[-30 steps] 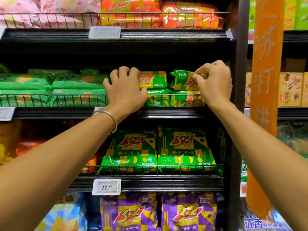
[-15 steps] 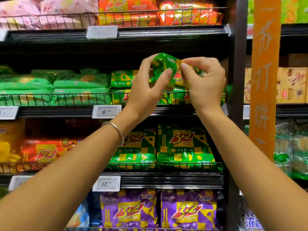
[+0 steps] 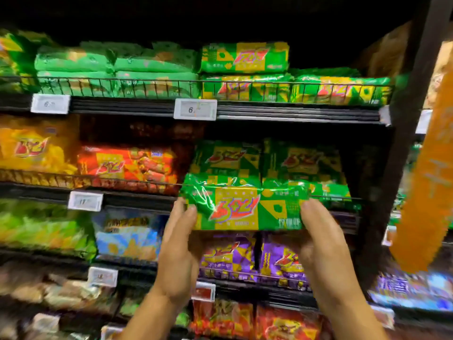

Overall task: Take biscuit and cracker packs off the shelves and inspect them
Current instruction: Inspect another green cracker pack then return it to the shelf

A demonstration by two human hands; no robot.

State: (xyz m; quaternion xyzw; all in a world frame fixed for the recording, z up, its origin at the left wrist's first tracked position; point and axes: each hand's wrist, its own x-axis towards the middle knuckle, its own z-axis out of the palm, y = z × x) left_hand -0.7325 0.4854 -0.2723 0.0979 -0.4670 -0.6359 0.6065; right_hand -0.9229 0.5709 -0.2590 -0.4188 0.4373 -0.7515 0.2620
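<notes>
Green foil of a cracker pack (image 3: 245, 207) crinkles under fingers (image 3: 180, 209) of the left hand (image 3: 176, 256) and right hand (image 3: 323, 246), clamped on its opposite ends, held level before the shelves (image 3: 294, 111); inspection looks underway, flipping it probably next.

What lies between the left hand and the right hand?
The green pack lies there, its ends held by the left hand and the right hand; the head view shows it.
</notes>
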